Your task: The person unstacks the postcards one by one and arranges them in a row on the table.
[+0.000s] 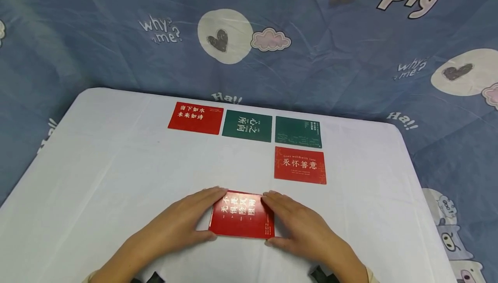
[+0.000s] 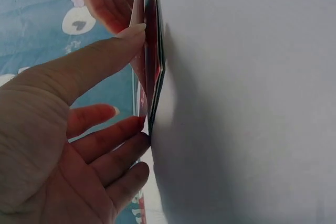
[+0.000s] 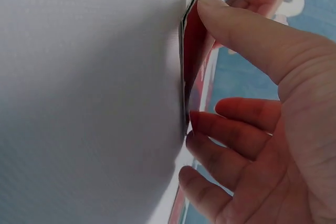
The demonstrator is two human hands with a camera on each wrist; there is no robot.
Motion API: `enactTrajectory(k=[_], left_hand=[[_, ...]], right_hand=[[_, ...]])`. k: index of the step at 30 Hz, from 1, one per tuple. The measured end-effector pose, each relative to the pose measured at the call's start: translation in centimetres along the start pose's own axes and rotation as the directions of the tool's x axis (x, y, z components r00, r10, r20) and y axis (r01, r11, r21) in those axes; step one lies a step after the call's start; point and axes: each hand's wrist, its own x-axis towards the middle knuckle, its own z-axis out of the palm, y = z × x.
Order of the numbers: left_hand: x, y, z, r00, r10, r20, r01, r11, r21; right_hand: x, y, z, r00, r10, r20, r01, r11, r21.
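Note:
A red card (image 1: 242, 224) with pale Chinese characters lies at the table's front middle, in the head view. My left hand (image 1: 177, 222) holds its left end, thumb at the near corner and fingers at the far corner. At its right end my right hand (image 1: 303, 226) grips the same way. In the left wrist view the red card (image 2: 138, 72) stands slightly bowed above a thin stack of dark-edged cards (image 2: 159, 72). The right wrist view shows the gap between the red card (image 3: 197, 40) and the cards beneath. The fingertips reach down to the stack's edge.
Toward the back of the white table (image 1: 116, 179) lie a red card (image 1: 196, 118), a green card (image 1: 247, 126) and another green card (image 1: 298, 132) in a row. Below the right one is a red card (image 1: 300, 165). A blue patterned cloth (image 1: 155, 66) hangs behind.

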Motion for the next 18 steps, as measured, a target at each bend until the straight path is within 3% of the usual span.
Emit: enactTrajectory(k=[18], left_hand=[[0.9,0.8,-2.6,0.997,0.069,-0.035,-0.066,0.993,0.101]], right_hand=[[1.1,0.1,-3.3,0.998,-0.033,-0.054,0.031,0.999,-0.031]])
